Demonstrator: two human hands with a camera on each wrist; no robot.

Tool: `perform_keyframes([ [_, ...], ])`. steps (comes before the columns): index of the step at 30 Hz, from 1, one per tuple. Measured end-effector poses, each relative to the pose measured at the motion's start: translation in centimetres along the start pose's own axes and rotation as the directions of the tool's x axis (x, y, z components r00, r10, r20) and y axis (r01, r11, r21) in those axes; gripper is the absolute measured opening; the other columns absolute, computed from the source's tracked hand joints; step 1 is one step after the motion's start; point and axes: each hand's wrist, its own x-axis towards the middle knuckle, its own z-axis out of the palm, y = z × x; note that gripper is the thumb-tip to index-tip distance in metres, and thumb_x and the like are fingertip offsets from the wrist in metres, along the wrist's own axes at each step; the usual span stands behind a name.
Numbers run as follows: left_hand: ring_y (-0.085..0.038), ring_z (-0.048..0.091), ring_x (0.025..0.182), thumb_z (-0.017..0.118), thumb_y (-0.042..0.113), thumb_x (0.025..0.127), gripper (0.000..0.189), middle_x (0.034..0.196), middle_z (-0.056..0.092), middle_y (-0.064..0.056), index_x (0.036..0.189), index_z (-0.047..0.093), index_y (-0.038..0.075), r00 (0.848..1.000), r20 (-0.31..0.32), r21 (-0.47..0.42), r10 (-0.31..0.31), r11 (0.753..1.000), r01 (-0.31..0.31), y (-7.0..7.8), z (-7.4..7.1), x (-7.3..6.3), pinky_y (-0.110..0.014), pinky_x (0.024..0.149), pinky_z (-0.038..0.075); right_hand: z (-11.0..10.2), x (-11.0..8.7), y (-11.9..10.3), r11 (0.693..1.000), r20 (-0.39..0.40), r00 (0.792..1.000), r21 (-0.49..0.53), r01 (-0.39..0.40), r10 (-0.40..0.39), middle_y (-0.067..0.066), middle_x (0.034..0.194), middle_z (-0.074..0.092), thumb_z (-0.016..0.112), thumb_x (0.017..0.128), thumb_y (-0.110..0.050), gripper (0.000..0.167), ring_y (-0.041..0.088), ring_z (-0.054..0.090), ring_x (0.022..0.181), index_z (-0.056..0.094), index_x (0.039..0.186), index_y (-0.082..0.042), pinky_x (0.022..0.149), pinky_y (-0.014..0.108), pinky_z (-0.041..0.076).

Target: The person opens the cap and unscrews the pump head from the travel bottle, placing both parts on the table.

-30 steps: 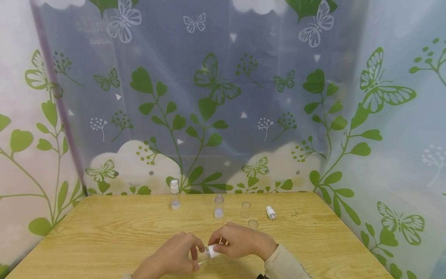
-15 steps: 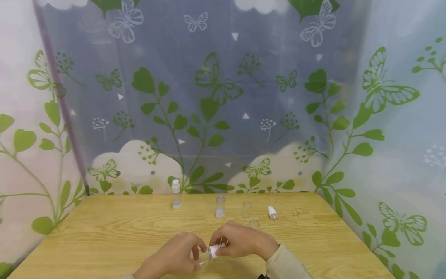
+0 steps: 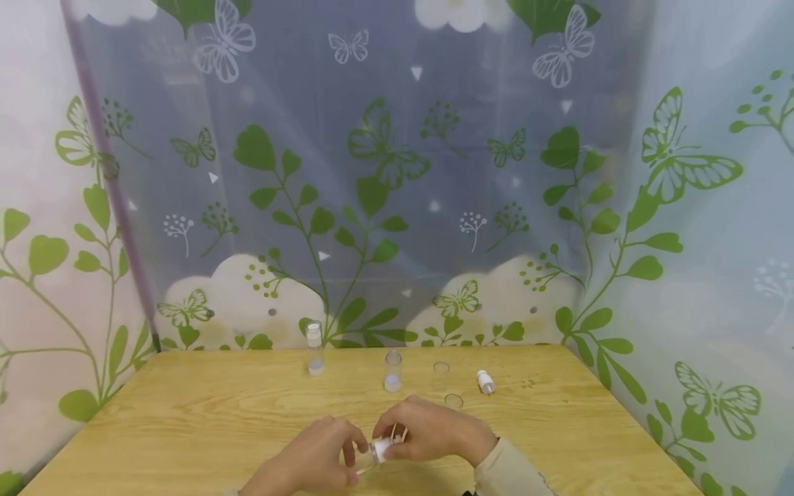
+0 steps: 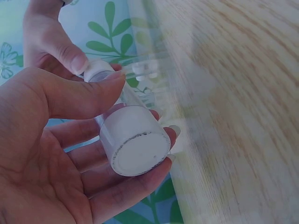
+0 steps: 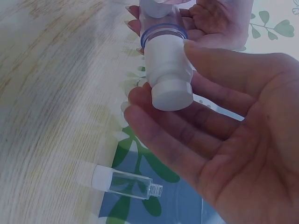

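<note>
Low in the middle of the head view, my left hand and right hand meet at one small clear bottle, held tilted above the table. The left thumb and fingers grip its body around the white base, whose flat underside faces the left wrist camera. At the other end my right hand pinches the white pump head between thumb and fingers. The pump head sits at the bottle's neck, against a clear rim; how far it is screwed on cannot be told.
A bottle with white pump and clear cover stands back left. Right of it stands a clear bottle without a pump. Two clear covers, one farther back and one nearer, and a loose white pump head are further right. A printed curtain borders the table.
My right fingers shift slightly around the pump head, leaving more of its end uncovered. Both hands and the bottle stay in nearly the same place.
</note>
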Motion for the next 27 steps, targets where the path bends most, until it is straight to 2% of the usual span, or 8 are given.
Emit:
perform_keyframes([
  [8,-0.013,0.065,0.086,0.085,0.008,0.071,0.035,0.079,0.075,0.008,0.105,0.077,0.009,1.000,-0.005,0.006,-0.009,1.000,0.009,0.13,0.13,-0.16,-0.049,0.080,0.060,0.07,-0.12,0.09,1.000,0.005,1.000,0.000,0.009,-0.009,0.001,0.119,0.076,0.060,0.104,-0.014,0.023,0.000,0.070,0.095,0.073,0.122,-0.009,0.081,0.013,0.055],
  [12,-0.012,0.066,0.083,0.085,0.008,0.071,0.035,0.079,0.075,0.007,0.105,0.077,0.008,1.000,-0.007,-0.001,-0.007,1.000,0.007,0.21,0.09,-0.13,-0.046,0.079,0.060,-0.01,-0.16,0.14,1.000,0.013,1.000,-0.001,0.007,-0.007,-0.001,0.118,0.076,0.060,0.104,-0.015,0.022,-0.001,0.070,0.095,0.073,0.121,-0.010,0.082,0.014,0.055],
  [19,-0.008,0.066,0.076,0.084,0.006,0.070,0.034,0.077,0.073,0.008,0.104,0.077,0.009,1.000,-0.002,-0.009,-0.013,1.000,0.013,0.20,-0.04,0.00,-0.031,0.071,0.058,-0.01,-0.09,0.17,1.000,0.022,1.000,-0.014,-0.004,0.004,-0.003,0.116,0.077,0.062,0.103,-0.014,0.021,-0.003,0.068,0.094,0.074,0.120,-0.012,0.082,0.014,0.055],
  [27,-0.006,0.065,0.077,0.084,0.007,0.071,0.033,0.076,0.073,0.010,0.103,0.077,0.009,1.000,0.001,-0.012,-0.016,1.000,0.016,0.22,-0.12,-0.04,-0.029,0.071,0.056,-0.06,0.01,-0.10,1.000,0.003,1.000,-0.015,-0.016,0.017,-0.005,0.112,0.077,0.070,0.098,-0.012,0.019,-0.004,0.067,0.092,0.076,0.116,-0.012,0.081,0.014,0.055],
])
